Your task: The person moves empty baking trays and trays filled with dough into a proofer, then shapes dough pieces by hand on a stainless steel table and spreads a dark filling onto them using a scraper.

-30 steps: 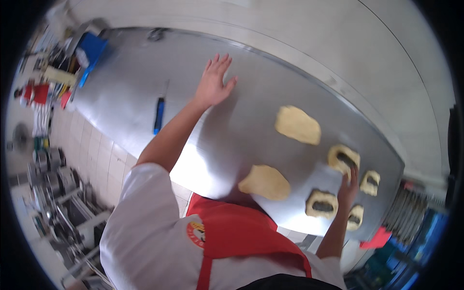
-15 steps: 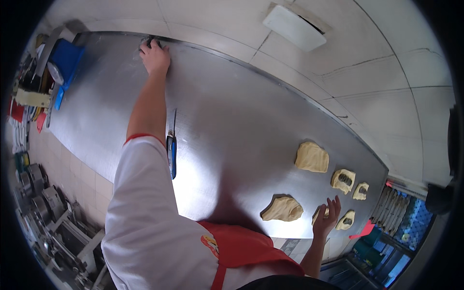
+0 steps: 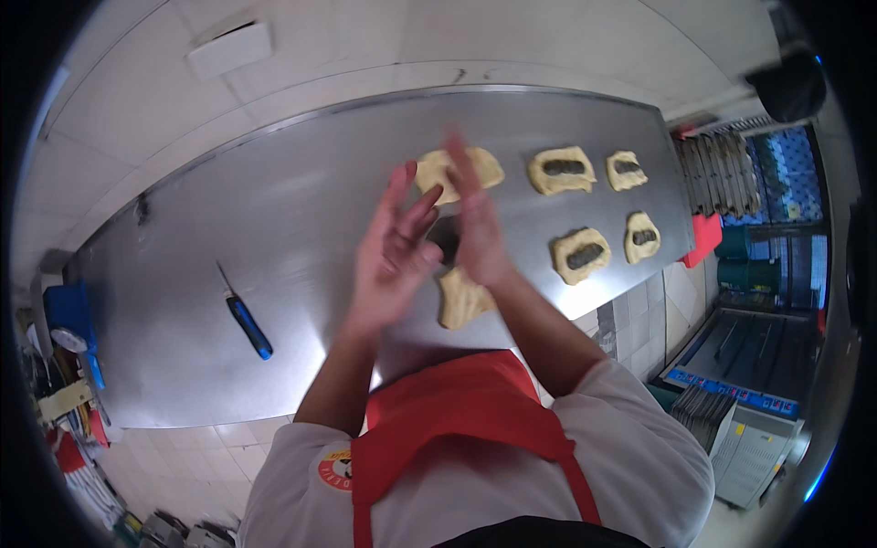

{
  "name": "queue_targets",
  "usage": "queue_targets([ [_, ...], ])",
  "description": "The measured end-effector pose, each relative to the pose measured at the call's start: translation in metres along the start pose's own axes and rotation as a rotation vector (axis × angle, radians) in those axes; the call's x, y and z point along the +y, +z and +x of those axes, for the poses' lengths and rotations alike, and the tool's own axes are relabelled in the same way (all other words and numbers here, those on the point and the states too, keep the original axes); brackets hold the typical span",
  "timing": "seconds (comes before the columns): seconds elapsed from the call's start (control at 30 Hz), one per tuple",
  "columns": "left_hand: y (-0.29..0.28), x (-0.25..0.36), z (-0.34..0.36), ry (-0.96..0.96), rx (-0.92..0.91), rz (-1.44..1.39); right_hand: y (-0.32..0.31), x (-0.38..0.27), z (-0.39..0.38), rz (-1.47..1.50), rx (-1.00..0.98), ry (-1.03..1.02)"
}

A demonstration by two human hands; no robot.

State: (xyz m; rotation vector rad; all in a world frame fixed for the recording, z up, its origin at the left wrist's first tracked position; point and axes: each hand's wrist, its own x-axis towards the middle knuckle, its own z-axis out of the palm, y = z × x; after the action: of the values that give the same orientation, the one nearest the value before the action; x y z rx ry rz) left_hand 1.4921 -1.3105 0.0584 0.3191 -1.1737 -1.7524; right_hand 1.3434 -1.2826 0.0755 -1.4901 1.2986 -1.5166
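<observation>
My left hand (image 3: 388,256) is raised over the steel table with its fingers apart and slightly curled. Beside it my right hand (image 3: 480,224) holds its fingers stretched out, smeared by motion. In the gap between the two shows a dark lump (image 3: 445,239); which hand bears it, if either, I cannot tell. Behind my hands lies a flat dough piece (image 3: 484,166), partly covered by the fingers. Another plain dough piece (image 3: 461,300) lies below my right palm. Farther right, a dough piece (image 3: 545,180) and a nearer one (image 3: 571,274) each carry a dark filling strip.
Two smaller filled dough pieces, one far (image 3: 627,181) and one near (image 3: 654,247), lie toward the right end. A blue-black handled blade tool (image 3: 247,324) rests left on the steel table (image 3: 183,274). A dark smear (image 3: 142,210) marks the far left edge. Stacked trays (image 3: 722,178) stand beyond.
My left hand has come back from the table's far left edge to the middle. My right hand has moved up beside it. The view has turned rightward.
</observation>
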Motion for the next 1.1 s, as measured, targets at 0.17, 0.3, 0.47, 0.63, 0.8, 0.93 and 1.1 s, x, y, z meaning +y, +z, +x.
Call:
queue_targets([
  [0.17, 0.175, -0.024, 0.015, 0.505, 0.379, -0.039, -0.023, -0.046, -0.025, -0.037, -0.133, -0.356],
  [0.3, 0.226, -0.016, -0.001, 0.363, 0.194, 0.340, -0.100, -0.070, -0.014, 0.090, 0.044, -0.261],
  [0.47, 0.205, -0.016, 0.012, 0.163, 0.091, 0.480, -0.119, -0.082, -0.085, 0.171, -0.104, -0.299],
  [0.63, 0.237, -0.045, -0.016, 0.096, -0.004, 0.308, -0.128, -0.077, -0.106, 0.129, -0.118, -0.294],
  [0.8, 0.242, -0.036, -0.010, 0.107, 0.298, 0.012, -0.146, -0.085, -0.063, 0.374, -0.112, 0.129],
  [0.93, 0.216, -0.031, 0.009, 0.097, 0.571, -0.242, -0.115, -0.061, -0.061, -0.151, -0.207, -0.191],
  [1.1, 0.117, -0.053, 0.045, 0.023, 0.723, -0.624, -0.099, -0.018, -0.045, -0.324, -0.019, -0.067],
])
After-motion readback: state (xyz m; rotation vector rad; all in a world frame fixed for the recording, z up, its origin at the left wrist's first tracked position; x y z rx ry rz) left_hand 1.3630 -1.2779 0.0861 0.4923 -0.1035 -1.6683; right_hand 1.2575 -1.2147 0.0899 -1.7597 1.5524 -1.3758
